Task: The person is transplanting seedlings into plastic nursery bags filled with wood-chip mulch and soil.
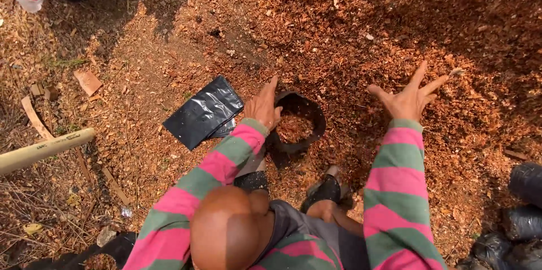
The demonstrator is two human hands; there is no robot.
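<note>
The left hand pinches the rim of a small black plastic bag, only partly filled with brown wood chips, while the right hand hangs open and empty just beside it.

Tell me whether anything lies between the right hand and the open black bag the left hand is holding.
Nothing visible does. The right hand, fingers spread, is over the sawdust heap; only loose sawdust lies between it and the black bag, whose rim the left hand holds open.
</note>
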